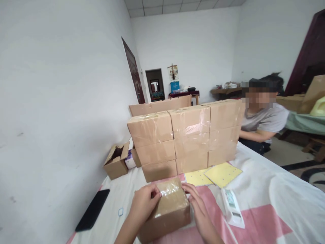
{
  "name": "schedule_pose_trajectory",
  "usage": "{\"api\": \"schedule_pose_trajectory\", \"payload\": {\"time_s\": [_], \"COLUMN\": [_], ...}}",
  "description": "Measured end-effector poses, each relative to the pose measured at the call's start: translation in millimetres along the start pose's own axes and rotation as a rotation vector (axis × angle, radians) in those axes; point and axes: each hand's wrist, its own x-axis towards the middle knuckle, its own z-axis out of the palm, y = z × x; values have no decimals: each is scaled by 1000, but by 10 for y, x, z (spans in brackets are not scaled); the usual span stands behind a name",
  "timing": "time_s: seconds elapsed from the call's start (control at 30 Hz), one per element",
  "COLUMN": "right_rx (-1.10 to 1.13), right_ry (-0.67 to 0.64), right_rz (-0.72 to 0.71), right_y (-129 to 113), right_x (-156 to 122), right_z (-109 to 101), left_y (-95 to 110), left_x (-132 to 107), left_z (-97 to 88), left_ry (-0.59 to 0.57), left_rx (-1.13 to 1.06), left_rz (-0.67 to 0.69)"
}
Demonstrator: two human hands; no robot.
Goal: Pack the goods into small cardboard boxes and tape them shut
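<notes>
A small brown cardboard box (167,222) lies on the cloth-covered surface in front of me, with clear shiny tape (173,188) across its top. At the box's upper left, my left hand (147,200) has its fingers curled, thumb and forefinger pinched together by the tape's edge. Whatever the pinch holds is too small to make out. Along the right side rests my right hand (196,200), its fingers stretched out and touching the box's edge. Behind the box stands a stack of taped cartons (191,139).
An open carton (116,161) is at left by the wall. A black phone-like slab (93,210) and a small blue-edged ring (120,212) lie nearer. To the right are yellow sheets (223,174) and a white device (232,208). Another person (266,118) sits beyond the right edge.
</notes>
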Motion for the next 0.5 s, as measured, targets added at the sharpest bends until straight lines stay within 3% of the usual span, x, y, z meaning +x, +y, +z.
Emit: {"api": "schedule_pose_trajectory", "payload": {"time_s": [0.1,0.33,0.5], "right_rx": [-42,-73,-27], "right_ry": [-65,-500,-528], "right_rz": [-31,-55,-36], "right_y": [-134,-440,-492], "right_x": [249,739,740], "right_z": [-157,-285,-233], "left_y": [-15,-44,-34], "left_x": [19,37,63], "left_z": [5,60,59], "left_ry": [-10,-32,-39], "left_rx": [-11,22,44], "left_rz": [-3,-45,-69]}}
